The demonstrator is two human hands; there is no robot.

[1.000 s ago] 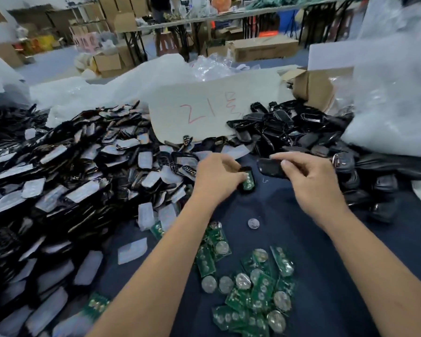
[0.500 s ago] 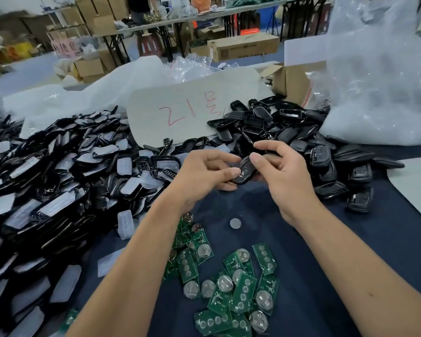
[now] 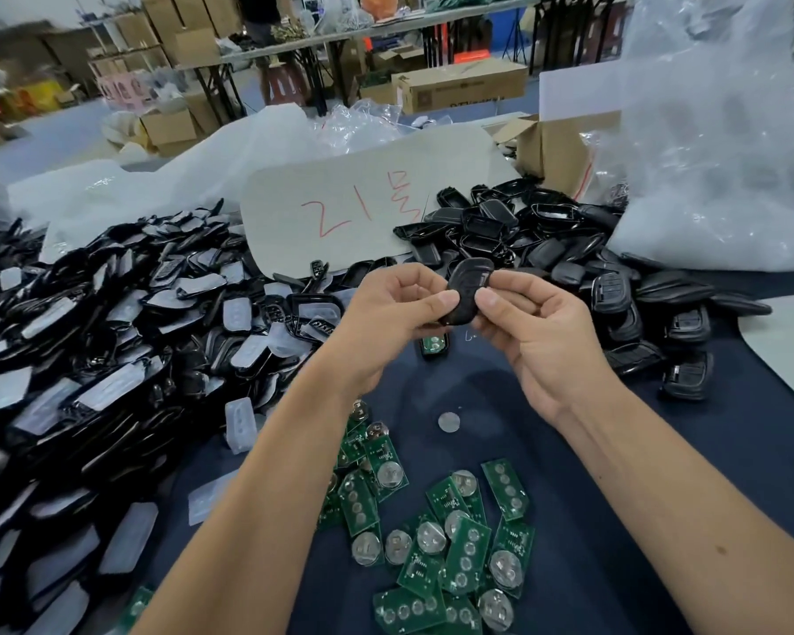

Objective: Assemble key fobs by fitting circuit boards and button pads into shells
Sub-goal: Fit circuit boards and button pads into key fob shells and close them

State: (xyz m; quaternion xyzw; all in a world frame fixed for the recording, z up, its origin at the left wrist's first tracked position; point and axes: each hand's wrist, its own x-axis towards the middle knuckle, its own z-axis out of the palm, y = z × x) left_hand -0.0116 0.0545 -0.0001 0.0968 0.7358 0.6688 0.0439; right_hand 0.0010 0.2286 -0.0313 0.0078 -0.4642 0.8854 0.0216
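Single head view, wide-angle, looking forward and down, close over table (image 3: 569,474); far background slightly blurred.

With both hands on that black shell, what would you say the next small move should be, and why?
Probably lower the black shell onto the half-shell with a green board lying on the blue cloth just beneath. The left hand and right hand pinch it in the air between them, and that loaded half below looks uncovered.
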